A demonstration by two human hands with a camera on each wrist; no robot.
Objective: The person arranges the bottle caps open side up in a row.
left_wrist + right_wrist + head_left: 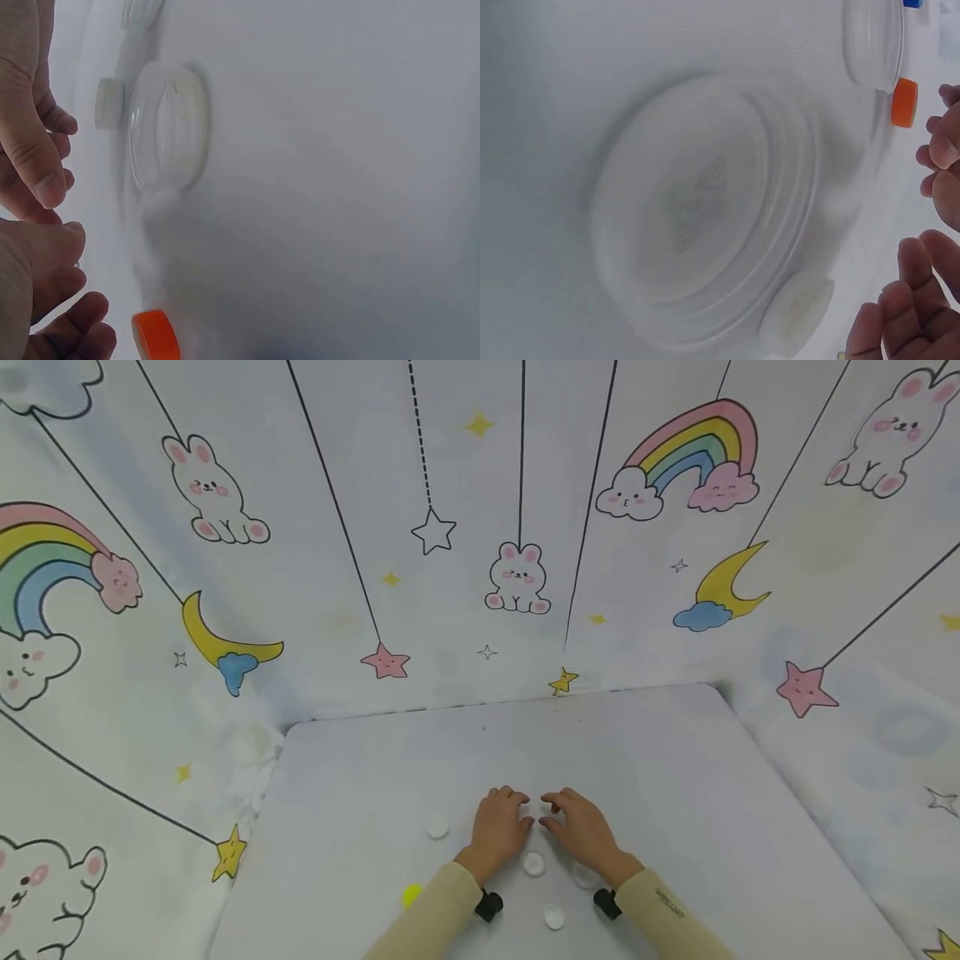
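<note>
My left hand [500, 822] and right hand [583, 828] face each other over the table, fingertips a small gap apart. On both, the fingers bend loosely toward the thumb, and nothing shows between them. Just below the gap sits a small white round cap [533, 864]. A clear round dish [585, 875] lies partly under my right wrist. The left wrist view shows a clear shallow dish [169, 127], a white cap [109, 103] and an orange cap [156, 336] below the fingers. A large clear dish [705, 210], blurred, fills much of the right wrist view, beside a white disc [799, 311].
Left of my left hand lies a white disc [438, 827]. A yellow disc [412, 895] shows by the left sleeve, and another white cap [554, 917] between the forearms. The white table [637, 743] meets patterned walls at its back and sides.
</note>
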